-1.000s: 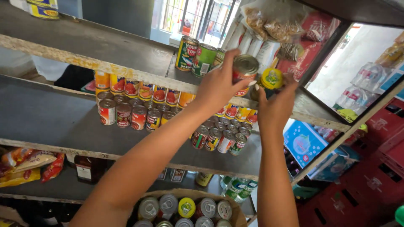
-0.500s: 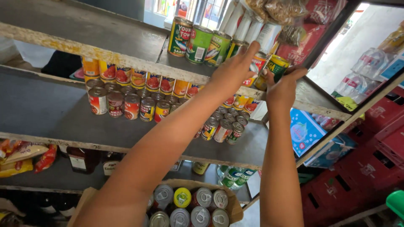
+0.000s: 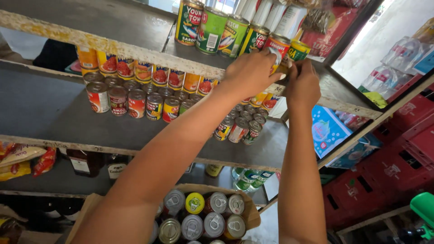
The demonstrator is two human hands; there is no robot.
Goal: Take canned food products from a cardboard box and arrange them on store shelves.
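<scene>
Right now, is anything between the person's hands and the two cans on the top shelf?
Nothing visible: the left hand already touches the red-and-white tin can, and the right hand touches the yellow-and-green tin can.

Head view, close, facing shelves (image 3: 135, 54)

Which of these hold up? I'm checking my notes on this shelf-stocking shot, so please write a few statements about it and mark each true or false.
1. Both hands are up at the row of cans on the top shelf. True: the left hand rests on a red-labelled can and the right hand on a yellow-and-green can.
2. The cardboard box below is empty. False: it holds cans with pull-tab lids.
3. The middle shelf carries small cans. True.
4. The left hand holds a bottle. False: it touches a can.
5. Red crates stand at the right. True.
</scene>
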